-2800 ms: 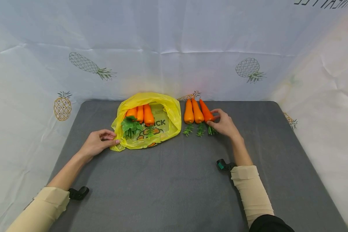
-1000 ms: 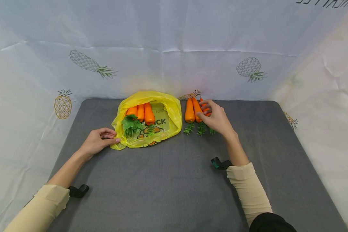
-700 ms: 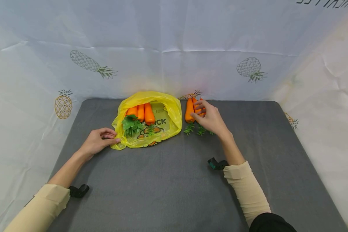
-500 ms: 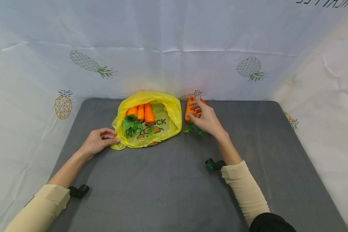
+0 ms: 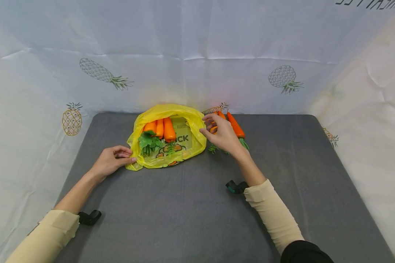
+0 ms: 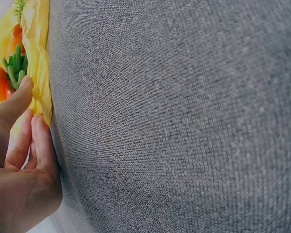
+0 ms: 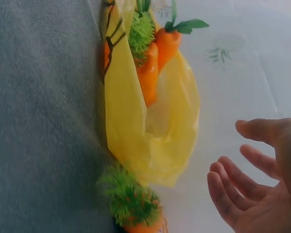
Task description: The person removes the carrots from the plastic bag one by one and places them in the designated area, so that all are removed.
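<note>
A yellow plastic bag [image 5: 197,136] lies with its mouth facing me, several orange carrots [image 5: 169,130] and green leaves [image 5: 149,142] inside. My left hand [image 5: 110,163] pinches the bag's lower left edge between thumb and fingers, as the left wrist view also shows. My right hand [image 5: 224,137] is at the bag's right rim, fingers apart and nothing in them. It partly covers two carrots beside the bag; their green tops [image 5: 213,148] poke out below it. Right of the hand a redder carrot [image 5: 235,125] lies tilted. In the right wrist view the right hand [image 7: 262,194] is apart from the bag [image 7: 131,121].
The grey table [image 5: 184,212] carries the bag and carrots near its back edge. Behind it hangs a white cloth [image 5: 197,80] with pineapple prints. A black wrist camera [image 5: 89,217] sits on the left wrist and another camera [image 5: 236,187] on the right.
My right hand has let go of the redder carrot and moved left, over the other two carrots to the bag's right rim. The left hand stays on the bag.
</note>
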Tool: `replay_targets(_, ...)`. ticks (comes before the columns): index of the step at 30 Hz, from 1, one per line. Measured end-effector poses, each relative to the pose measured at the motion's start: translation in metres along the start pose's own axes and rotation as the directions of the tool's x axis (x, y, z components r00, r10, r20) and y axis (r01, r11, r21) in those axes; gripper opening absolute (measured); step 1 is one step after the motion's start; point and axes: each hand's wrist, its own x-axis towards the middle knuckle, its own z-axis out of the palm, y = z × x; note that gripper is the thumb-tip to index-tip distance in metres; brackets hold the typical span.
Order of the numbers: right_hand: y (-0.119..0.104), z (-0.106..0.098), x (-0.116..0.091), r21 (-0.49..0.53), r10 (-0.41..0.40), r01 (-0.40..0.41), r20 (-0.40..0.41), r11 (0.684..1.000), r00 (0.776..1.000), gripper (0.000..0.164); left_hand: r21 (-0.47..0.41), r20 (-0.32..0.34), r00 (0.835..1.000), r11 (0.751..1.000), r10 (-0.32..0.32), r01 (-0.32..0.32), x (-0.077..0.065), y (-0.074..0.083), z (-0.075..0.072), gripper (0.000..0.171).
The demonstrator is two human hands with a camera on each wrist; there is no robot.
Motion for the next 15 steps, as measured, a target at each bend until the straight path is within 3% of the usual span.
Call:
replay_targets(7,-0.007,0.014,0.007,-0.028,-0.058,0.058,0.008,0.998,0.998,0.039,-0.006,0.001,1.000,1.000,-0.001,0.001,0.001,-0.002,0.000,0.050)
replay_targets(15,-0.010,0.032,0.016,-0.025,-0.059,0.060,0.044,0.998,0.997,0.039,-0.010,0.000,1.000,1.000,0.005,-0.005,0.000,-0.001,0.000,0.049)
